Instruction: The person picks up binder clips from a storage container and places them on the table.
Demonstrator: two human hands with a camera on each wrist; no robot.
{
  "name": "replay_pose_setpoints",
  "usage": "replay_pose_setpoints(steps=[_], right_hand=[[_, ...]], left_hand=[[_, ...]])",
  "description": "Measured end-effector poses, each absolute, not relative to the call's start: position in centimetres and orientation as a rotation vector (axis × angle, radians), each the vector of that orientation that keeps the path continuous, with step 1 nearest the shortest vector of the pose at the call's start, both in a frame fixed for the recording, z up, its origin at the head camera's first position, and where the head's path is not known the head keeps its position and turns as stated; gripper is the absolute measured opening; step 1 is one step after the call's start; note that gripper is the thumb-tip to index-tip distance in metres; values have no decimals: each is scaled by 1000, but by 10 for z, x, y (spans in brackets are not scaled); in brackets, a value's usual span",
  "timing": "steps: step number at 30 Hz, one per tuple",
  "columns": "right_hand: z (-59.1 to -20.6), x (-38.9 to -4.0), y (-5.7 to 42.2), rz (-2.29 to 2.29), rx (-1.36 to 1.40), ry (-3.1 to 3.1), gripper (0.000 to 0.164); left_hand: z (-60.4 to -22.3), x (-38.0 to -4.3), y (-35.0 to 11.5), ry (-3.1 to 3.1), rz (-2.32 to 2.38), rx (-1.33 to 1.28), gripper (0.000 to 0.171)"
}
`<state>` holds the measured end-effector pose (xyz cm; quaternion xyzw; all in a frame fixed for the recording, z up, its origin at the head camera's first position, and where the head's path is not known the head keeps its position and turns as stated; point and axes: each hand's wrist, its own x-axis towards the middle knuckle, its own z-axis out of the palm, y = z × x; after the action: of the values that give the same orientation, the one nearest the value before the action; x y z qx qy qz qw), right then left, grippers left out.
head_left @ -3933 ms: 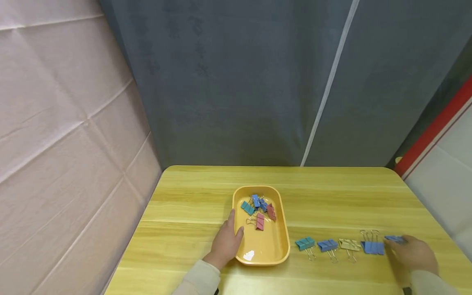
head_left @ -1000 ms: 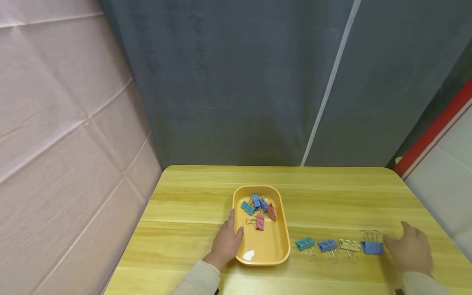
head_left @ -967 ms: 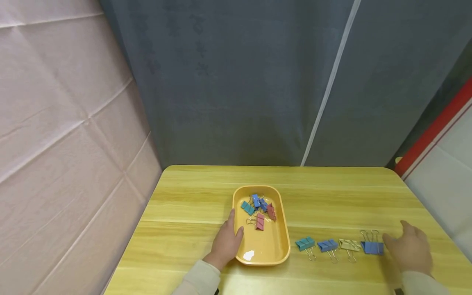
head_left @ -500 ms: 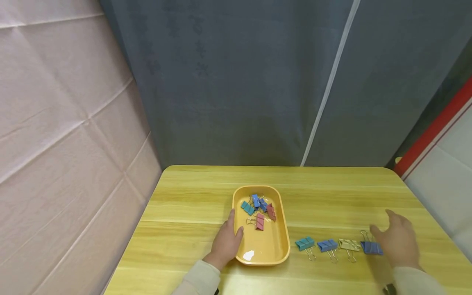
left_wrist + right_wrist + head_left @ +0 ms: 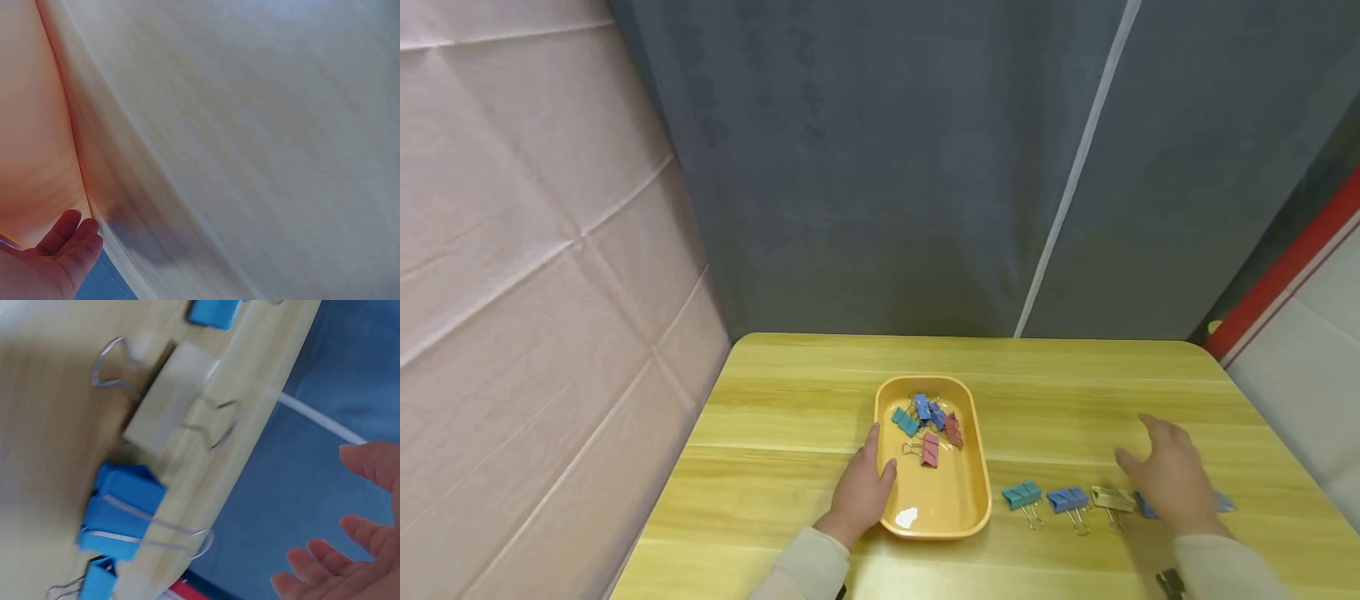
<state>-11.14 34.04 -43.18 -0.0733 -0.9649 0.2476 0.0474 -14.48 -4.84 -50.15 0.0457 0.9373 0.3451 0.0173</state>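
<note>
In the head view my left hand (image 5: 859,496) holds the left rim of a yellow-orange tray (image 5: 981,492), thumb over the inside, fingers along the outer wall. Inside lie several binder clips, among them a teal clip (image 5: 906,421), a blue clip (image 5: 922,407) and a pink clip (image 5: 930,450). My right hand (image 5: 1172,479) hovers with spread fingers, holding nothing. Beneath it, a large blue binder clip (image 5: 122,512) is mostly hidden in the head view. Left of that, in a row, are a yellow clip (image 5: 1112,499), a blue clip (image 5: 1067,500) and a teal clip (image 5: 1022,495).
A small blue binder clip (image 5: 1225,502) ends the row at the right, partly covered by the right hand. All this stands on a wooden table (image 5: 805,400). A dark curtain (image 5: 865,183) hangs behind it, and a pale cloth wall (image 5: 535,317) rises at left.
My right hand has let go of the small blue clip at the row's right end, then risen and moved left over the large blue clip. The left hand and tray stay put.
</note>
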Motion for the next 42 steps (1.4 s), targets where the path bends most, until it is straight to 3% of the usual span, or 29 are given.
replay_pose_setpoints(steps=[42], right_hand=[[-397,-148,217,723,386,-3065,57]], left_hand=[[-499,-144,-47,2903,1074,113,65]])
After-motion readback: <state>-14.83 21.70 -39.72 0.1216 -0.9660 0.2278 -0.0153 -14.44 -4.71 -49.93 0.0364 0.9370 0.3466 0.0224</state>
